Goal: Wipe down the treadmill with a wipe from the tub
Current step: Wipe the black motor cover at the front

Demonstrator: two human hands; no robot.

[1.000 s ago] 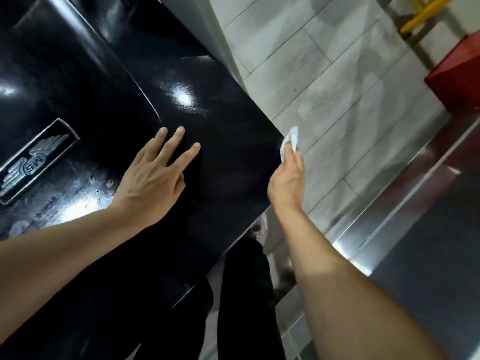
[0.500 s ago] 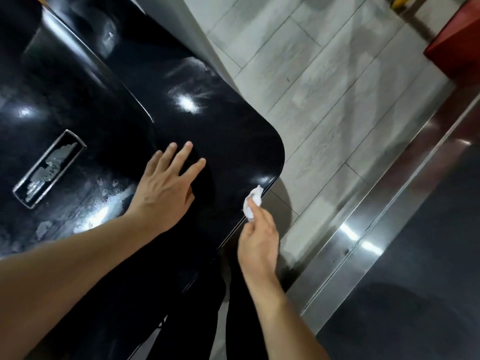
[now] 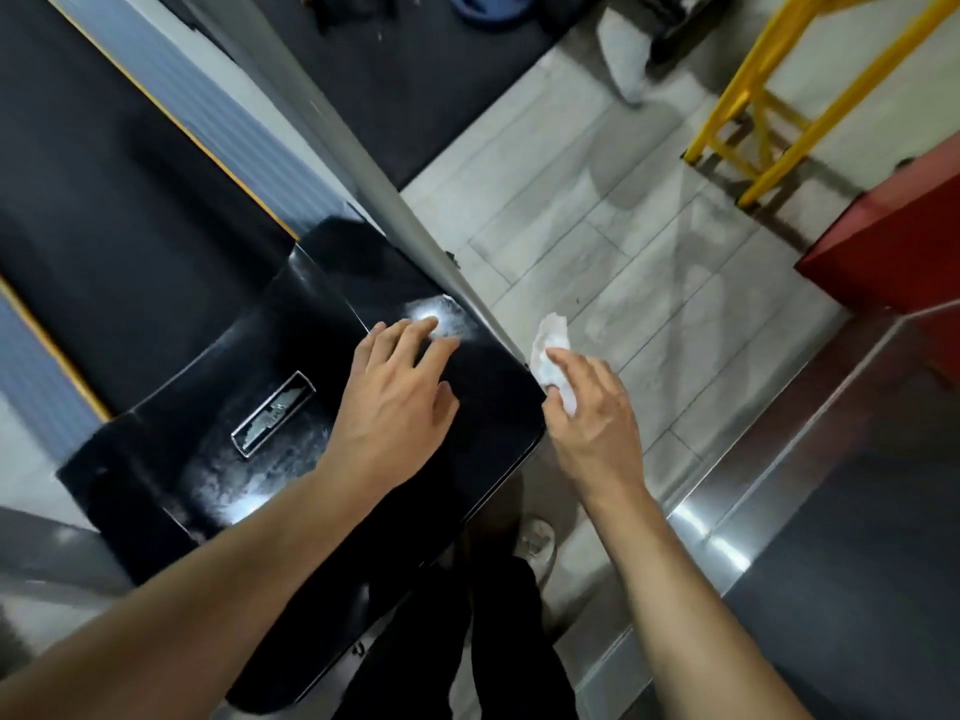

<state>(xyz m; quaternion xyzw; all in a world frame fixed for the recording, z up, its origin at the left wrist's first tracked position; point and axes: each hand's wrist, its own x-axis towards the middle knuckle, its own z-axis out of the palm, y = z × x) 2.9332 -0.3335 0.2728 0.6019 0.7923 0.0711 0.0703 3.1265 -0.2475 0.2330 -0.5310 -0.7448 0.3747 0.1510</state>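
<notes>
Pale grey plank flooring (image 3: 597, 210) runs under the scene, with a yellow metal frame (image 3: 748, 111) and a red box (image 3: 893, 241) off to the far right, and a strip of brushed steel trim (image 3: 753, 491) along the near right; in the middle sits the glossy black plastic motor cover of the treadmill (image 3: 322, 366), bearing a small silver winged badge (image 3: 272, 413) and cloudy smears that catch the light; a grey slanted upright post (image 3: 363, 163) rises from its far right corner. The left hand (image 3: 395, 402) lies flat on the cover, fingers straight, its grip holding nothing; the right hand (image 3: 592, 407) pinches a crumpled white wipe (image 3: 553, 350) just off the cover's right edge, beside the post. The step looks like wiping that edge and corner; it would go best with the wipe opened out to a clean face, drawn in long overlapping strokes along the rim, the left hand steadying; the smears near the badge appear yet to be cleared; no tub shows.
</notes>
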